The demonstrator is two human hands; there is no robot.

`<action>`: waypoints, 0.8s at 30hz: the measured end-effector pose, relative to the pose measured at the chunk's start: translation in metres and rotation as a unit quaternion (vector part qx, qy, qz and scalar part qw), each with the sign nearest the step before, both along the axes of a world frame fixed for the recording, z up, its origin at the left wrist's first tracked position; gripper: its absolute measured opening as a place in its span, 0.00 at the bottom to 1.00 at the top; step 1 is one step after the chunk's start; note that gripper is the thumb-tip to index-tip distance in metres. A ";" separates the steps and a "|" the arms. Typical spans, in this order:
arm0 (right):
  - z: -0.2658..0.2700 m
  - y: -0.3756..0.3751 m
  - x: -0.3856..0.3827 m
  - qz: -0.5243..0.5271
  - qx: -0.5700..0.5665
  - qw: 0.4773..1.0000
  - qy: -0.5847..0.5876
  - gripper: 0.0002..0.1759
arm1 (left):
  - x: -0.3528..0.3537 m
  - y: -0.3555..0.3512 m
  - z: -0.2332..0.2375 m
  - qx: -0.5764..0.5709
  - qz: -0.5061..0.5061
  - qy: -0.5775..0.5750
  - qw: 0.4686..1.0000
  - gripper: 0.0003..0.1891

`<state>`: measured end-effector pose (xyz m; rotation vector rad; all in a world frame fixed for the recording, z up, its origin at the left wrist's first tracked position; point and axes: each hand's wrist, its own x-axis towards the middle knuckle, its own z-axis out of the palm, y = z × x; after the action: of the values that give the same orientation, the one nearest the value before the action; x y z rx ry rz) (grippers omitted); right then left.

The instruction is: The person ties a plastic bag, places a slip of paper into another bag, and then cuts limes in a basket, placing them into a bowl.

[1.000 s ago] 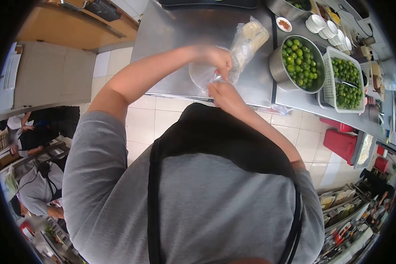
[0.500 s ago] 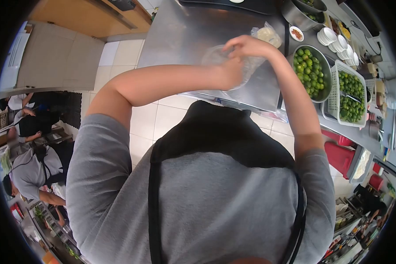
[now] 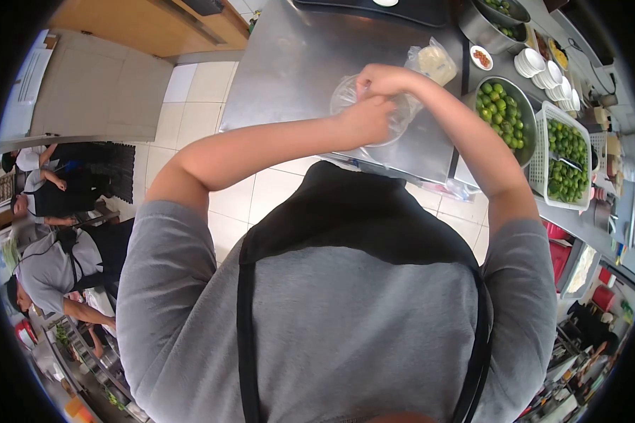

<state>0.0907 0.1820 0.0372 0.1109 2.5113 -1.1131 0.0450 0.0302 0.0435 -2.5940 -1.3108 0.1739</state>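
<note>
A clear plastic bag spreads under and around both of my hands, over the steel counter near its front edge. My left hand reaches in from the left with its fingers closed on the bag. Just beyond it, my right hand is bent inward, fingers curled down and pinching the bag's plastic. The two hands are close together, and the gathered part of the bag between them is mostly hidden. Behind my right wrist lies another clear bag with a pale, round content.
A steel bowl of green limes and a white basket of small green fruit stand at the right. Beyond are stacked white cups, a small dish and a black tray. Co-workers stand at the far left.
My left hand, blurred before, now shows clearly, and its fingers have come closer under my right hand. The bag lies more spread around them. The whole view has shifted slightly.
</note>
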 end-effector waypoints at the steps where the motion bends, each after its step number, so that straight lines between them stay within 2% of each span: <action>1: -0.002 0.004 0.007 -0.041 -0.012 0.999 0.026 0.09 | -0.005 -0.003 0.004 0.034 0.034 -0.035 0.998 0.06; 2: -0.005 0.007 0.014 -0.082 -0.024 0.995 0.053 0.08 | -0.013 -0.005 0.006 0.033 0.031 -0.035 0.998 0.06; 3: -0.011 0.010 0.023 -0.085 -0.025 0.995 0.053 0.08 | -0.023 -0.004 0.006 -0.007 0.058 -0.171 0.984 0.06; 4: -0.017 0.009 0.032 -0.123 -0.071 0.984 0.110 0.06 | -0.031 -0.004 0.005 -0.049 0.085 -0.303 0.948 0.06; 5: -0.025 0.006 0.040 -0.160 -0.118 0.966 0.165 0.05 | -0.035 -0.007 0.002 -0.052 0.082 -0.302 0.948 0.06; 6: -0.027 -0.001 0.046 -0.164 -0.119 0.965 0.166 0.05 | -0.038 -0.009 -0.006 -0.036 0.100 -0.403 0.909 0.05; 7: -0.027 -0.012 0.055 -0.228 -0.124 0.942 0.213 0.04 | -0.039 -0.009 -0.007 -0.018 0.118 -0.501 0.857 0.05; 8: -0.027 -0.023 0.064 -0.290 -0.128 0.913 0.257 0.04 | -0.041 -0.008 -0.010 -0.021 0.117 -0.501 0.857 0.05; 9: -0.025 -0.034 0.070 -0.328 -0.069 0.892 0.303 0.04 | -0.041 -0.007 -0.010 -0.173 0.204 -0.628 0.731 0.05; 10: -0.026 -0.045 0.075 -0.330 -0.069 0.892 0.302 0.04 | -0.042 -0.005 -0.010 -0.314 0.278 -0.715 0.560 0.05; 13: -0.036 -0.077 0.080 -0.416 0.001 0.800 0.431 0.03 | -0.040 0.000 -0.017 -0.288 0.301 -0.722 0.552 0.06; 14: -0.039 -0.080 0.079 -0.418 0.001 0.800 0.430 0.03 | -0.040 0.003 -0.017 -0.290 0.301 -0.722 0.551 0.06; 16: -0.041 -0.086 0.078 -0.429 0.056 0.776 0.460 0.03 | -0.039 0.009 -0.013 -0.271 0.350 -0.652 0.615 0.04; 17: -0.041 -0.089 0.079 -0.431 0.058 0.775 0.459 0.03 | -0.039 0.012 -0.014 -0.273 0.348 -0.652 0.616 0.04; 20: -0.033 -0.094 0.080 -0.452 0.009 0.785 0.424 0.03 | -0.038 0.016 -0.017 -0.233 0.373 -0.673 0.594 0.05; 22: -0.033 -0.090 0.076 -0.565 -0.126 0.748 0.325 0.02 | -0.038 0.016 -0.018 -0.242 0.346 -0.677 0.603 0.07; 23: -0.033 -0.087 0.073 -0.566 -0.125 0.748 0.325 0.02 | -0.037 0.016 -0.019 -0.242 0.345 -0.677 0.604 0.07; 24: -0.027 -0.085 0.069 -0.583 -0.205 0.715 0.327 0.02 | -0.035 0.015 -0.022 -0.226 0.343 -0.689 0.597 0.08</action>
<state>0.1601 0.0973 0.0098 1.6072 2.5367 -2.5120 0.0096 0.0454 0.0216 -2.0403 -2.9362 -2.0018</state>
